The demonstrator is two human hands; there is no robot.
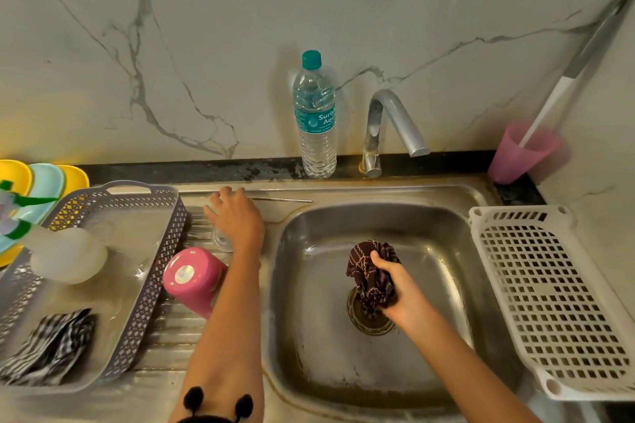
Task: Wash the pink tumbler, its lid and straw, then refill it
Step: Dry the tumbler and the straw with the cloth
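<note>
Pink plastic tumbler (192, 280) stands upside down on the ribbed steel drainboard (171, 330), its side touching the person's left forearm. The left hand (237, 220) reaches beyond it, palm down, fingers spread and loose, gripping nothing. Its fingertips lie near one end of the thin metal straw (281, 199), which rests on the ledge behind the steel sink basin (299, 336). What looks like the small clear lid (222, 241) sits just under that wrist, though blur makes its shape hard to read. The right hand (402, 292) is clenched round a bunched dark brown patterned cloth (372, 271), held above the drain.

The forearm seems the likeliest source of trouble: a sideways sweep could topple the tumbler against the grey perforated basket (171, 240). The straw is round and lies on smooth metal, so a nudge instead of a clean pinch could roll it into the basin. The wrist could also drag the lid along unnoticed.

By count:
- one tumbler, one lid and one straw
- one capped clear water bottle (314, 117) beside one curved steel tap (388, 124)
- two cloths: the brown one and a black-and-white checked cloth (48, 347)
- two baskets: the grey one and a white perforated basket (556, 299)
- one frosted bowl (68, 254)
- one pale pink cup (519, 154)
- seemingly three coloured plates (48, 182)
</note>
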